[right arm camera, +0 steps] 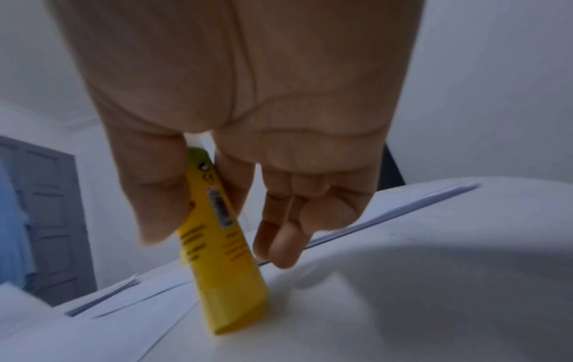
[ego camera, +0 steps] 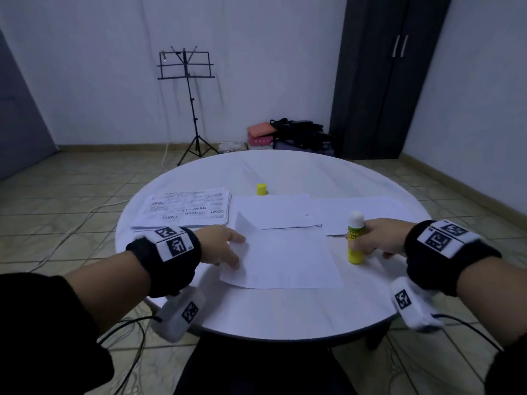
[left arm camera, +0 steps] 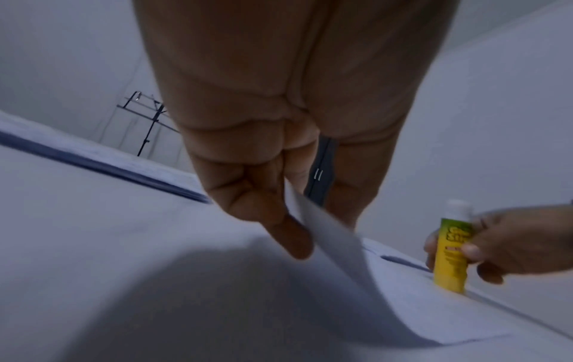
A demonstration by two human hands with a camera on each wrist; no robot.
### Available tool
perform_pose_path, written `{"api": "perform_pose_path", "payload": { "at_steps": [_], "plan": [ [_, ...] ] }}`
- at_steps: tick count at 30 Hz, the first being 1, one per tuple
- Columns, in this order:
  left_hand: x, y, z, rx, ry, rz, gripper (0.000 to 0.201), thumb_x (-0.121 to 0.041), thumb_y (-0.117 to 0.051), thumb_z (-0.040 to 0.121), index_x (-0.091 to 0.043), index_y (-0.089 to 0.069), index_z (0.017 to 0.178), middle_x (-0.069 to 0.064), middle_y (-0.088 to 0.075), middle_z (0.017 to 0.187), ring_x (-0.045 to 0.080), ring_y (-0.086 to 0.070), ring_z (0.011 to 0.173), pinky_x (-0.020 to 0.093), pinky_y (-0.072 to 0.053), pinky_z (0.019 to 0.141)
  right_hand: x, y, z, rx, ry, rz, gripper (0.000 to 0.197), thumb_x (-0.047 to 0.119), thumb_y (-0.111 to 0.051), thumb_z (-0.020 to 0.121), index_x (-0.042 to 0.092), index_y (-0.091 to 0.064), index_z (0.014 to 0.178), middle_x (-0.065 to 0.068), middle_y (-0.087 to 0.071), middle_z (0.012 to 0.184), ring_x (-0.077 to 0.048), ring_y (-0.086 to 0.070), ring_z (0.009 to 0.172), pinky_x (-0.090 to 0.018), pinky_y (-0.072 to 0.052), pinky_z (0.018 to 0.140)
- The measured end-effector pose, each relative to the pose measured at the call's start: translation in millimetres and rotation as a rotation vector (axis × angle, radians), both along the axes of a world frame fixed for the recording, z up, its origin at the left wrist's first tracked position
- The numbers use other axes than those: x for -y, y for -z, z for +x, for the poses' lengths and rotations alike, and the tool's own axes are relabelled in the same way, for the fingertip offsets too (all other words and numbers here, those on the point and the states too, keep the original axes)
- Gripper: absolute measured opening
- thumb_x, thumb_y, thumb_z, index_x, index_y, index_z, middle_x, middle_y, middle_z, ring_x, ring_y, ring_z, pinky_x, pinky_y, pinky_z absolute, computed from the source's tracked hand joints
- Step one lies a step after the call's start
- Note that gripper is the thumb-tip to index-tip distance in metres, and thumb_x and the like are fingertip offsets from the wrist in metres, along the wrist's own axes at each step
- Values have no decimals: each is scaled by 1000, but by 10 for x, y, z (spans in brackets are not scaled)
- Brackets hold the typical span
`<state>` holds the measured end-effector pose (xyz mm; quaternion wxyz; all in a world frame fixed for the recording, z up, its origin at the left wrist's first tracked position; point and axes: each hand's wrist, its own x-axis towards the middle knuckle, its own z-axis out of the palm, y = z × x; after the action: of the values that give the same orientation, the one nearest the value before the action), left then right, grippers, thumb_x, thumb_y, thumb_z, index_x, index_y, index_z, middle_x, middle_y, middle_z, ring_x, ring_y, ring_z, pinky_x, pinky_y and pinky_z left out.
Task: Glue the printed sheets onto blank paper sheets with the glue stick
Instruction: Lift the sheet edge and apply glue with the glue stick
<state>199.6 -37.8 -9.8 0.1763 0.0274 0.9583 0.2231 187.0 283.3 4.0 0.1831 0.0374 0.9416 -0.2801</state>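
A white sheet [ego camera: 285, 258] lies at the table's near middle, blank side up, its left edge lifted. My left hand [ego camera: 225, 246] pinches that raised edge; in the left wrist view the sheet [left arm camera: 328, 235] runs between thumb and fingers of the left hand [left arm camera: 279, 196]. To the right, my right hand [ego camera: 376, 238] grips the yellow glue stick [ego camera: 355, 240] upright, base on the table, white tip uncovered. The right wrist view shows the glue stick [right arm camera: 226, 269] between thumb and fingers of the right hand [right arm camera: 248, 171]. Its yellow cap [ego camera: 261, 189] stands farther back. A printed stack [ego camera: 185, 209] lies at the left.
More blank sheets [ego camera: 273, 209] lie behind the front sheet and off to the right [ego camera: 362, 209] on the round white table [ego camera: 285, 315]. Beyond it stand a music stand [ego camera: 188, 95], bags [ego camera: 296, 135] and a dark cabinet [ego camera: 379, 81]. Cables trail on the floor at left.
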Motion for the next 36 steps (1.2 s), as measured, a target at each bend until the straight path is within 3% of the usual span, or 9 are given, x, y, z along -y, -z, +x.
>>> {"api": "perform_pose_path", "payload": {
  "at_steps": [4, 7, 9, 12, 15, 18, 21, 26, 36],
  "plan": [
    [-21, -5, 149, 0, 109, -291, 82, -35, -75, 77, -26, -32, 147, 3, -27, 153, 21, -40, 133, 24, -34, 102, 274, -12, 37, -76, -10, 68, 9, 22, -48, 93, 14, -49, 93, -7, -57, 88, -21, -52, 77, -28, -43, 61],
    [-28, 11, 212, -12, 200, -443, 85, -48, -72, 77, -29, -28, 148, 7, -1, 159, 27, -28, 140, 33, -30, 109, 489, -22, 20, -163, 31, 51, 25, 31, -47, 94, 16, -35, 112, -10, -57, 88, -24, -52, 69, -28, -40, 58],
    [-23, 22, 236, 12, 245, -431, 70, -48, -69, 80, -28, -42, 141, 6, -25, 154, 26, -36, 134, 31, -34, 104, 642, -38, -9, -264, 58, -22, 38, 32, -54, 91, 17, -31, 118, -10, -55, 90, -26, -55, 75, -28, -37, 56],
    [-4, 57, 220, 39, 262, -347, 46, -49, -69, 78, -22, -60, 113, 2, -60, 120, 22, -56, 109, 28, -44, 86, 907, -100, -75, -366, 70, -189, 32, 29, -67, 81, 18, -49, 105, -6, -57, 90, -24, -56, 78, -25, -37, 58],
    [32, 90, 175, 29, 314, -397, 51, -52, -68, 76, -22, -59, 116, 3, -58, 117, 24, -54, 111, 35, -45, 96, 1227, -168, -137, -401, 31, -264, 22, 26, -75, 74, 12, -62, 85, -4, -59, 80, -21, -55, 74, -26, -39, 57],
    [60, 81, 152, 6, 363, -454, 54, -54, -68, 73, -27, -57, 119, 4, -54, 119, 26, -50, 118, 39, -43, 99, 1577, -147, -188, -390, -30, -230, 29, 32, -72, 78, 13, -54, 67, -5, -55, 71, -22, -54, 72, -33, -46, 68],
    [87, 80, 145, -1, 370, -473, 54, -53, -68, 73, -29, -57, 121, 5, -50, 130, 28, -47, 121, 39, -42, 101, 1892, -61, -276, -368, -89, -106, 38, 42, -68, 81, 13, -49, 67, -4, -52, 71, -21, -51, 71, -28, -39, 63],
    [84, 85, 141, -10, 395, -499, 56, -58, -67, 72, -31, -55, 120, 3, -52, 124, 29, -45, 118, 42, -42, 99, 2171, 5, -370, -317, -145, -9, 44, 45, -66, 81, 15, -41, 62, -1, -46, 64, -21, -50, 72, -25, -32, 51],
    [112, 74, 20, -19, 392, -409, 62, -38, -76, 74, -33, -51, 132, 2, -48, 129, 23, -53, 115, 32, -45, 97, 1460, -62, -363, -301, -25, 108, 37, 41, -67, 81, 8, -54, 76, -8, -54, 81, -22, -51, 74, -29, -36, 61]
  ]
}}
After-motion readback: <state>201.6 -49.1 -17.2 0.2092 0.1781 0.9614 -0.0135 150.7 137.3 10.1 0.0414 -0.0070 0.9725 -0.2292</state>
